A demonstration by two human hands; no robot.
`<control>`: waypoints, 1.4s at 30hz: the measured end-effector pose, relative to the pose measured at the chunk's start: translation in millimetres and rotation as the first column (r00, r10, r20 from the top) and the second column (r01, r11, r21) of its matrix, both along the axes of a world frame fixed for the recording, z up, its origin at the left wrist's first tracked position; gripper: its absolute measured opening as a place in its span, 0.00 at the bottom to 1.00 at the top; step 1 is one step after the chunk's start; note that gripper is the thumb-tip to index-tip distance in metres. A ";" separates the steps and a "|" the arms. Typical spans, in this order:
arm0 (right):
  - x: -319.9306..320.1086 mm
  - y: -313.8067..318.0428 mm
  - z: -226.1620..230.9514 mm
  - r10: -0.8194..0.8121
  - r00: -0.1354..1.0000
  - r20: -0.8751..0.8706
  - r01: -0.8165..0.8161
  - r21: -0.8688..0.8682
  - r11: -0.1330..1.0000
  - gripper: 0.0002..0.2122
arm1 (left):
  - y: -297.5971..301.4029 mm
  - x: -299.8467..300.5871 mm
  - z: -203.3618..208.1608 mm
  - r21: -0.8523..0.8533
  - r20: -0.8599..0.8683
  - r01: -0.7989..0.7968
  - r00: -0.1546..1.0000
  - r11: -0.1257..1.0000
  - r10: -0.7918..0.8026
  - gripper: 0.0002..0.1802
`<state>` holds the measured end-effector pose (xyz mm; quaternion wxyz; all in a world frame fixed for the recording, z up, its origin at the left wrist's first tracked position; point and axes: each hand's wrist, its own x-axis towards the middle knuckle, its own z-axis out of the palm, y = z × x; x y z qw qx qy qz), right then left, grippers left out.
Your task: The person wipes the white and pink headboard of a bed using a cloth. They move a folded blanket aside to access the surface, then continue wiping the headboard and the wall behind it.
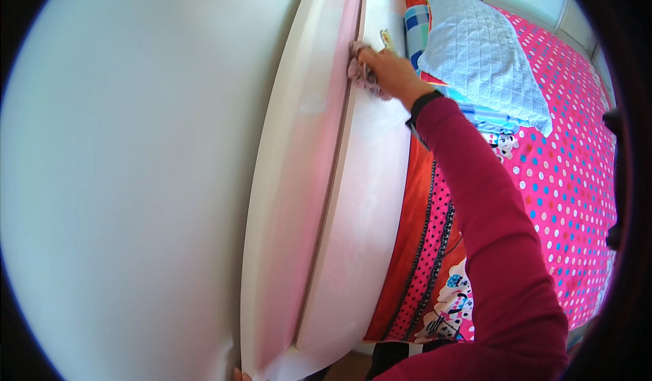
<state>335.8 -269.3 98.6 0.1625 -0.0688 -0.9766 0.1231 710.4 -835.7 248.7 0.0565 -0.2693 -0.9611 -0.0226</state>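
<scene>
My right hand (395,73) is closed on a crumpled pinkish cloth (360,70), which it presses against the far part of the headboard (360,197). The headboard is white and pale pink, with a long groove and a raised, curved edge toward the wall. A dark band circles my right wrist. At the bottom edge, only the fingertips of my left hand (240,375) show, hooked round the near end of the headboard; the rest of that hand is out of view.
A plain white wall (136,177) runs along the left. To the right lies a bed with a pink dotted cover (570,177). A light blue quilted pillow (475,55) rests on folded blue checked bedding (492,115). A red-orange pillow (401,265) with cartoon dogs lies nearer.
</scene>
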 end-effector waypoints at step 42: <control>299.7 -336.2 -62.4 -0.014 0.931 -0.365 -0.213 -0.572 0.792 0.20 | 9.9 -2.3 -6.8 0.053 -0.046 -0.066 0.997 0.996 0.068 0.32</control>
